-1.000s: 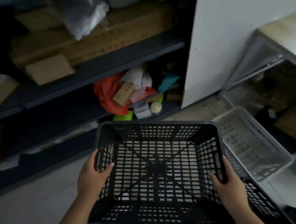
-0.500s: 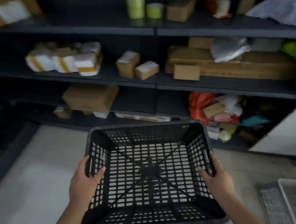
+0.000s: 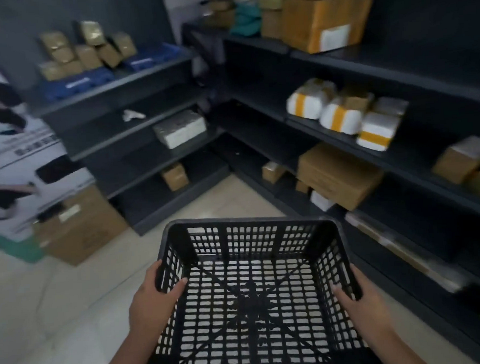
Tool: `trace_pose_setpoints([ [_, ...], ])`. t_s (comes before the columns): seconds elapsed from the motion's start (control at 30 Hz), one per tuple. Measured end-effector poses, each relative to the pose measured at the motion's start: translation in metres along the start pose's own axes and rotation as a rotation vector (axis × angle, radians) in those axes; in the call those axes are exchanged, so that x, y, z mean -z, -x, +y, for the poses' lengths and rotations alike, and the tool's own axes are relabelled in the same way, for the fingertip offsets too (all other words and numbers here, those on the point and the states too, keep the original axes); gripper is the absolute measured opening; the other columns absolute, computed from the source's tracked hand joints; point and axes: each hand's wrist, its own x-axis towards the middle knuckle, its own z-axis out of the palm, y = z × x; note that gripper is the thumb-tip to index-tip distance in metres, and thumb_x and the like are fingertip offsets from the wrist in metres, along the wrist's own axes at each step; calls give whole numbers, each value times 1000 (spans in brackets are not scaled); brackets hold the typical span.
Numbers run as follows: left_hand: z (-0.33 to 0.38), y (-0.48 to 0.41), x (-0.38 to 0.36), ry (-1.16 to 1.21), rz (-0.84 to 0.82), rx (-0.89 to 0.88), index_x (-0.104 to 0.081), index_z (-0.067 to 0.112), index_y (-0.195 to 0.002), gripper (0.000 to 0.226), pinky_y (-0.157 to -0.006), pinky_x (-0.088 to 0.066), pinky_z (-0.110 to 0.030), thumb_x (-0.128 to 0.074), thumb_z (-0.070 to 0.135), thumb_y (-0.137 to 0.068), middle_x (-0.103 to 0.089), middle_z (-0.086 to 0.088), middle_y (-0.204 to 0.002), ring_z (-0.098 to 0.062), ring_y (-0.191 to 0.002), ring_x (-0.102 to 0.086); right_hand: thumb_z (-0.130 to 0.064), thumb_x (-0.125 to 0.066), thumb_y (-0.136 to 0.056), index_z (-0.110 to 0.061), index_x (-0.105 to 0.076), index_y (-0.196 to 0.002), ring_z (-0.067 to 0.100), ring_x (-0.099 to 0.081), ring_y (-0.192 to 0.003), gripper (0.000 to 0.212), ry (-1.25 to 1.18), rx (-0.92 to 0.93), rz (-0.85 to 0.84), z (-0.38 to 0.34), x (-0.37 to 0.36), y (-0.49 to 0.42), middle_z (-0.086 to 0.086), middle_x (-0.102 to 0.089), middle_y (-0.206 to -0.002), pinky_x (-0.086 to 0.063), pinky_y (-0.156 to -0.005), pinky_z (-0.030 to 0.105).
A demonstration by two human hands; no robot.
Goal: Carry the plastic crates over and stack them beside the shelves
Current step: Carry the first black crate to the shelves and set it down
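Observation:
I hold an empty black plastic crate (image 3: 254, 296) with lattice walls in front of me, above the pale floor. My left hand (image 3: 153, 302) grips its left rim, thumb inside the wall. My right hand (image 3: 361, 298) grips the right rim the same way. Dark shelves (image 3: 329, 137) run along the right side and meet a second dark shelf unit (image 3: 134, 123) in the far corner. No other crate is in view.
Cardboard boxes (image 3: 337, 176) and white parcels with yellow tape (image 3: 339, 116) fill the right shelves. A large carton (image 3: 81, 228) stands on the floor at the left, below a printed poster (image 3: 9, 156). Pale tiled floor (image 3: 220, 202) stretches from the crate to the corner.
The view has swung left along the shelves: the white and black crates on the floor and the red bag have left the frame, and the shelf corner has come in. Both hands keep the same grip.

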Motion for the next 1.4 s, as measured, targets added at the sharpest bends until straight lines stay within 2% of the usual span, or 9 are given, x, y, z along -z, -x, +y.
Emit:
trace_pose_setpoints([
  [0.07,-17,-19,20,23,42,56,-38,42,-134,71,-84,-55,-41,-67,65,-73,-69,3,-116,-21,-91,-66,-73,-56,-69,-49,-30,-143,18,-63,-106,83,46,50,-58,-31,-30,-26,-5,-64,-124,-53,-91,44],
  [0.17,-32,-49,41,56,109,115,-42,37,-135,69,-82,-53,-39,-70,58,-75,-69,2,-115,-17,-87,-61,-65,-61,-75,-41,-35,-145,22,-60,-113,79,92,113,-127,-86,-69,-63,-2,-61,-131,-50,-97,44],
  [0.5,-33,-190,53,225,300,371,-44,33,-135,64,-83,-50,-38,-69,54,-79,-65,-7,-126,-28,-105,-63,-61,-62,-80,-42,-30,-148,24,-62,-110,77,220,295,-312,-261,-181,-224,0,-63,-130,-53,-90,38],
  [0.6,-34,-242,52,252,316,417,-43,32,-137,66,-80,-47,-37,-68,56,-80,-63,-9,-129,-27,-102,-61,-58,-64,-82,-40,-33,-148,22,-62,-109,75,240,337,-333,-306,-212,-264,-1,-64,-128,-53,-88,37],
  [0.8,-41,-346,48,300,311,488,-42,33,-138,68,-84,-47,-39,-68,58,-79,-60,-8,-134,-30,-113,-60,-58,-64,-82,-43,-33,-146,24,-63,-107,73,279,339,-334,-383,-277,-334,0,-65,-127,-55,-84,41],
  [0.93,-55,-426,47,338,266,516,-44,36,-134,65,-79,-47,-36,-69,58,-78,-64,-7,-127,-25,-98,-61,-59,-64,-79,-46,-32,-145,23,-62,-107,75,278,314,-354,-418,-325,-380,1,-65,-125,-53,-90,42],
  [1.1,-75,-508,32,348,203,536,-43,43,-128,64,-86,-52,-41,-71,60,-74,-67,-5,-122,-26,-103,-65,-53,-66,-81,-47,-33,-145,25,-61,-111,71,270,260,-376,-445,-378,-439,0,-61,-131,-51,-94,43],
  [1.27,-112,-598,-32,351,191,600,-42,44,-123,59,-76,-55,-38,-72,58,-75,-69,-4,-114,-21,-87,-68,-42,-67,-86,-40,-37,-146,27,-60,-113,67,306,275,-356,-436,-461,-521,4,-62,-130,-50,-93,40],
  [1.4,-153,-650,-104,355,200,636,-42,39,-126,60,-73,-50,-33,-74,51,-77,-68,-5,-116,-21,-88,-67,-34,-66,-88,-33,-41,-146,27,-57,-117,62,294,341,-364,-411,-526,-589,-2,-59,-130,-45,-89,34],
])
